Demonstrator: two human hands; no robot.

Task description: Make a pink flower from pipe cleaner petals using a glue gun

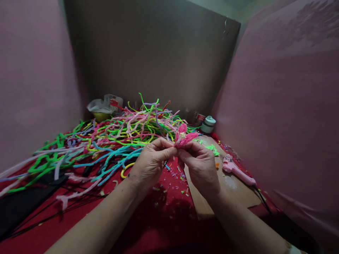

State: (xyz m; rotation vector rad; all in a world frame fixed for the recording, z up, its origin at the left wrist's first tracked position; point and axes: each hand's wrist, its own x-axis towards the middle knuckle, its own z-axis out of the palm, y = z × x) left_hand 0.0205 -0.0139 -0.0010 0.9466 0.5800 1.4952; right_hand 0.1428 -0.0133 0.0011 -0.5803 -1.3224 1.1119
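Observation:
A pink pipe-cleaner flower [186,139] with a pale cream centre stands up between my two hands over the middle of the table. My left hand [153,158] pinches its base between thumb and forefinger. On the other side, the fingers of my right hand [201,165] are closed on the flower's base and lower petals. The fingertips of both hands nearly meet there, and what lies between them is partly hidden. Behind my left hand spreads a large tangled heap of coloured pipe cleaners [129,130].
A pink glue gun [238,171] lies on a wooden board [230,188] at right, near green scraps [212,149]. A pale green jar [208,124] stands behind it. Fluff bits dot the red cloth [164,218]. A yellow handle loop [126,170] is beside my left wrist.

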